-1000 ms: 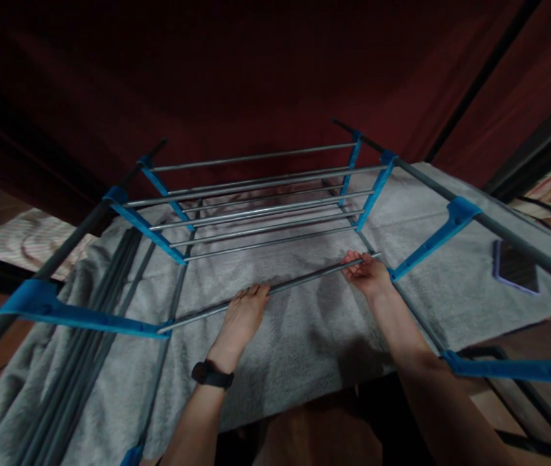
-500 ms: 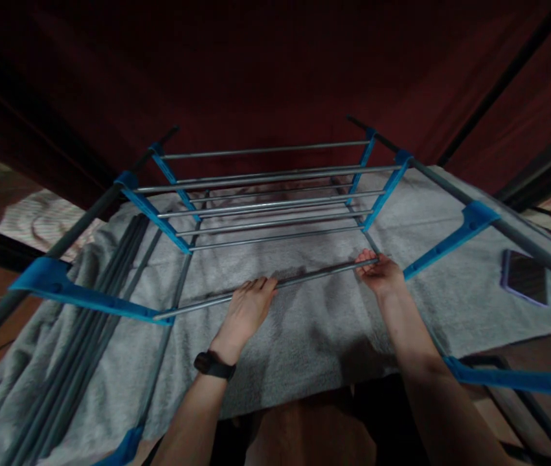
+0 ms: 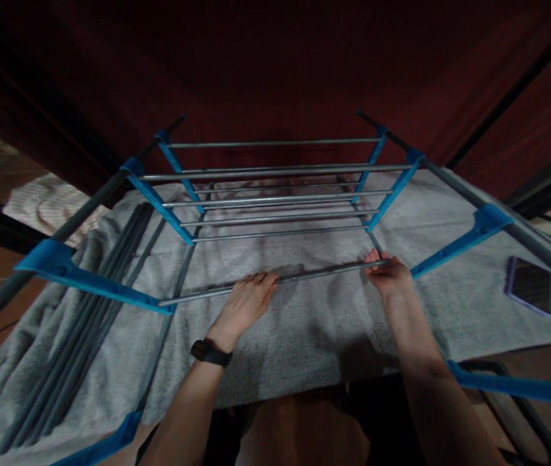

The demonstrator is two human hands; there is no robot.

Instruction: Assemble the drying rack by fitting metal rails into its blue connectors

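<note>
A thin grey metal rod [image 3: 321,272] lies across the near part of a rack frame. My left hand [image 3: 250,296], with a black watch on its wrist, is closed over the rod's middle. Fingers of my right hand [image 3: 388,272] are wrapped round the rod's right end, close to a blue plastic bracket [image 3: 443,250]. The rod's left end meets the tip of the left blue bracket [image 3: 105,285]; whether it is seated there I cannot tell. Farther back, several crossbars [image 3: 275,202] span between the blue brackets.
A grey towel [image 3: 304,343] lies beneath the rack. Several grey tubes [image 3: 78,330] are bundled at the left. A phone [image 3: 530,285] rests on the towel at the right. Long side tubes [image 3: 454,188] run up both sides, and a dark red surface [image 3: 275,71] stands behind.
The view has shifted slightly, so the rack appears a little higher and farther right. Both hands keep their hold on the rod, whose left end appears slightly higher.
</note>
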